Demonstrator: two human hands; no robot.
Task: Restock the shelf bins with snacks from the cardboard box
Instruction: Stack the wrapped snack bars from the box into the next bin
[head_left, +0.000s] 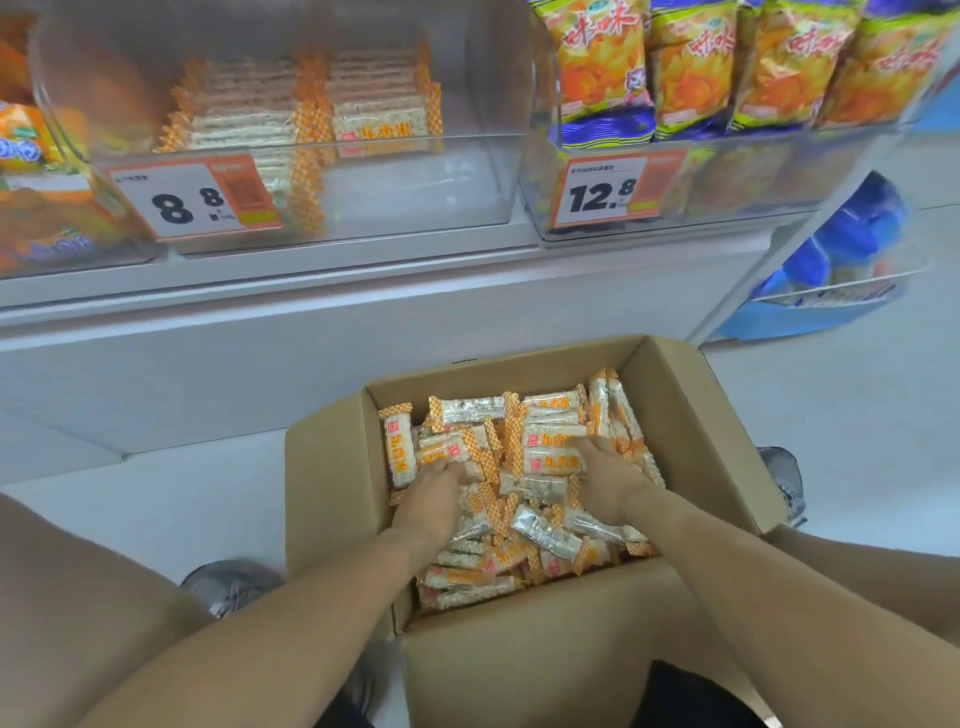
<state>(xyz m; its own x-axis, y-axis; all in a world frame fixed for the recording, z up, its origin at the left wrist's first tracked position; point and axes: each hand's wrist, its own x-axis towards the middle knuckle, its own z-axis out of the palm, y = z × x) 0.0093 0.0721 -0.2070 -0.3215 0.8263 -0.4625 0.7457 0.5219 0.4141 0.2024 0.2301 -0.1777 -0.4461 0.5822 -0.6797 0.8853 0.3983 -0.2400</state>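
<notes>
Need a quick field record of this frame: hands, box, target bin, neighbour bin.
left hand: in the cardboard box, fingers curled into the orange-and-white snack bars
right hand: in the box, fingers buried among the bars; grip cannot be told
box: open on the floor, full of loose bars
target bin: clear, tagged 8.8, same bars stacked at its back, front part bare
neighbour bin: tagged 12.8, full of chip bags
</notes>
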